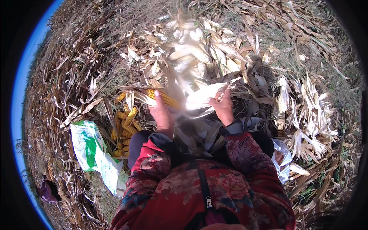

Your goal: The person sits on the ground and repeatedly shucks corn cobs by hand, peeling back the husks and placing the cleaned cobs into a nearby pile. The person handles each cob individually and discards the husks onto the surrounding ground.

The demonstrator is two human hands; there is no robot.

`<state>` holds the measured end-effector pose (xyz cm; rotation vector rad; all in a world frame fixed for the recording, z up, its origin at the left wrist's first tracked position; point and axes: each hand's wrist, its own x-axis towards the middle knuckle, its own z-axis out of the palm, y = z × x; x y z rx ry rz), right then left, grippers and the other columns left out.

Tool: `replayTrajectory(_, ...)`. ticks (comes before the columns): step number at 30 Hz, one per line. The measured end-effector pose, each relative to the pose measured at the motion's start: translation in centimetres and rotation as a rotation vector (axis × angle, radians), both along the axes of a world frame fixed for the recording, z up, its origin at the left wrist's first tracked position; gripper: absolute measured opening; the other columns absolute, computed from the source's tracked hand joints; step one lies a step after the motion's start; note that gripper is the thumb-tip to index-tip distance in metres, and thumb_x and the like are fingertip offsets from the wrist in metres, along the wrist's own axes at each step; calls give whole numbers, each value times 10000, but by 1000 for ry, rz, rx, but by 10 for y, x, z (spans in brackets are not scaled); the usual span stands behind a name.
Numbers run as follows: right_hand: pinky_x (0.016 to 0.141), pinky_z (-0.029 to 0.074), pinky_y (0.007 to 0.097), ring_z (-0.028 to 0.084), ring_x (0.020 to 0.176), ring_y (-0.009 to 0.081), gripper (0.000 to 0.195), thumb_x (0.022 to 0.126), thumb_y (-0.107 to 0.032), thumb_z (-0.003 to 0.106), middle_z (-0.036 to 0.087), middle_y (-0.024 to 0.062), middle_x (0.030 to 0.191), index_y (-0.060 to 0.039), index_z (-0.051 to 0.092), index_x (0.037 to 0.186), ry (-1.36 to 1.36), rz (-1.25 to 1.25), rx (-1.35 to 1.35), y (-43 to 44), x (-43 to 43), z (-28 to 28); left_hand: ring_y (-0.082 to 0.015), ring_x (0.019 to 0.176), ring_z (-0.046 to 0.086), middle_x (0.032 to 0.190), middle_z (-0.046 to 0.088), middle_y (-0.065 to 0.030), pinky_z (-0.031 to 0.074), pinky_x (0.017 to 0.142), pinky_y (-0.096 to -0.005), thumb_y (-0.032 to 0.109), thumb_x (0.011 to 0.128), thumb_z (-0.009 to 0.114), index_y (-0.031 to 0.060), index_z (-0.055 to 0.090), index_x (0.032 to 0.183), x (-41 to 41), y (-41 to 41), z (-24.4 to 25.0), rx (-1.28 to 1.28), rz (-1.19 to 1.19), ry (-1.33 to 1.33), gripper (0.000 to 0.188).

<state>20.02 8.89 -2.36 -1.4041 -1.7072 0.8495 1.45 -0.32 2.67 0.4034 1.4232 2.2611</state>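
Observation:
My left hand is closed around a yellow corn cob, its thumb lying on the bared kernels. Pale husk leaves hang off the cob on its left side. In my right hand are dry, pale corn husks with brown silk at the fingertips. Strong glare hides where the husks and the right end of the cob meet, so I cannot tell whether they are joined. Bare yellow cobs lie in a heap to the left of my left wrist.
A pile of unhusked ears lies ahead on dry grass. A white and green plastic sack is at the left. Loose husks and a white plastic bag lie at the right. Dry corn stalks surround the spot.

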Motion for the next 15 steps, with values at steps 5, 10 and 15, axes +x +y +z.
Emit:
replayTrajectory(5, 729, 498, 266, 592, 848, 115, 284, 868, -66, 616, 632, 87, 967, 25, 533, 1124, 297, -79, 41, 36, 34, -56, -168, 998, 527, 1140, 560, -75, 420, 900, -314, 338, 940, 580, 9, 475, 1260, -5, -4, 4, 9, -42, -30, 470)
replayTrajectory(10, 695, 526, 303, 596, 827, 159, 243, 891, -28, 535, 606, 73, 923, 15, 518, 1130, 297, -11, 142, 53, 55, -50, -213, 1009, 551, 1128, 544, -79, 489, 833, -382, 481, 879, 624, 64, 450, 1243, -28, -3, -26, -37, -78, -43, 581)
replayTrajectory(15, 574, 482, 218, 516, 645, 82, 174, 960, -86, 482, 519, -12, 779, -71, 542, 1123, 954, -79, -266, 46, 86, 41, -164, 943, 557, 1057, 579, -61, 471, 821, -328, 438, 933, 557, 30, 492, 1207, -42, -16, -20, -61, -195, -171, 495)
